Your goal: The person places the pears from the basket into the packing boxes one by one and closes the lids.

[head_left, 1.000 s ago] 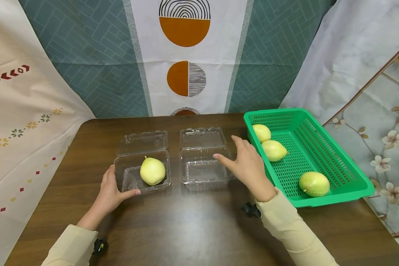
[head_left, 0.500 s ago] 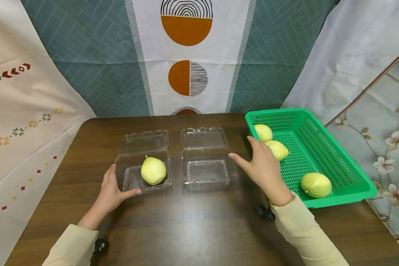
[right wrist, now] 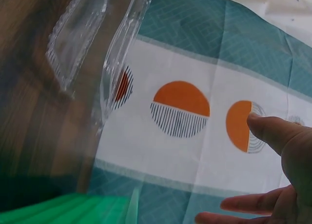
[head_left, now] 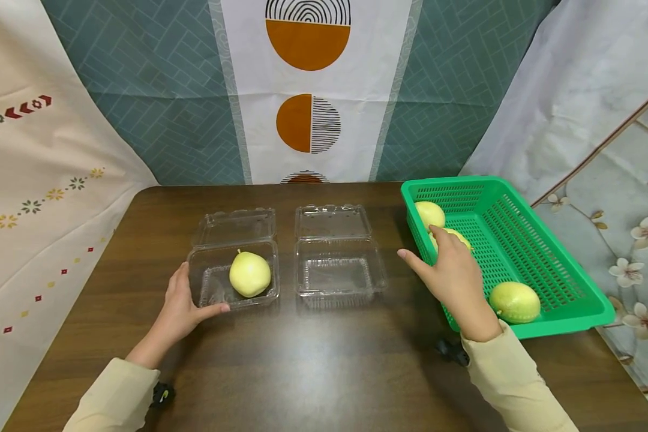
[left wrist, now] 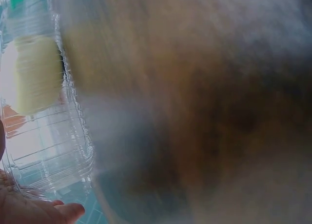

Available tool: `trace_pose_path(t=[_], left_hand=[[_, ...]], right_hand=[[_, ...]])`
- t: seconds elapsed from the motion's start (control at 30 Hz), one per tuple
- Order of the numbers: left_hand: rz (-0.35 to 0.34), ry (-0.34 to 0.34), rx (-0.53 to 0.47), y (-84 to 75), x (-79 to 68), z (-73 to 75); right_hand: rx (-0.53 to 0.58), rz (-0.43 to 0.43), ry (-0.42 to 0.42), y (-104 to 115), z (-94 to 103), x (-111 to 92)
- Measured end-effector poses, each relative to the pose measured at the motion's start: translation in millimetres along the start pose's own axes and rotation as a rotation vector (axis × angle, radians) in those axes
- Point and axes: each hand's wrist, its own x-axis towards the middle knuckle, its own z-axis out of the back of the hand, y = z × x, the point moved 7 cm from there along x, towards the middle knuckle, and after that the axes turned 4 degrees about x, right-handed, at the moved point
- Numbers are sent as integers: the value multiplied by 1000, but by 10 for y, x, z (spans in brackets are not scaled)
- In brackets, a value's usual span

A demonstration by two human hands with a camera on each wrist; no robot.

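Over basket [head_left: 534, 252], right hand [head_left: 456, 279] spread, seemingly hovering

Yellow fruit [left wrist: 39, 72] in clear container [left wrist: 48, 158]

We are wearing creased cream sleeves [head_left: 113, 397] and small black wrist devices [head_left: 452, 352], the left one [head_left: 162, 394] showing a yellow-green mark.

Brn wood tbl [head_left: 302, 372]; teal/wht cloth [head_left: 259, 90] behind, cream cloth [head_left: 43, 156] L, floral cloth [head_left: 588, 198] R.
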Motion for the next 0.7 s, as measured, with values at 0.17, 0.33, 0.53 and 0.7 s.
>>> trace_pose_path(t=[0.17, 0.33, 0.53, 0.7], left_hand=[[-2, -7, 3, -3, 4, 6], [-4, -10, 2, -1, 10, 11], [-3, -15, 4, 6, 4, 20], [-2, -16, -3, 7, -6, 23]], right_hand=[[3, -1, -28, -97, 72, -27], [-3, -9, -42, -187, 120, -34], [3, -44, -15, -286, 142, -42], [-4, -61, -3, -366, 140, -67]])
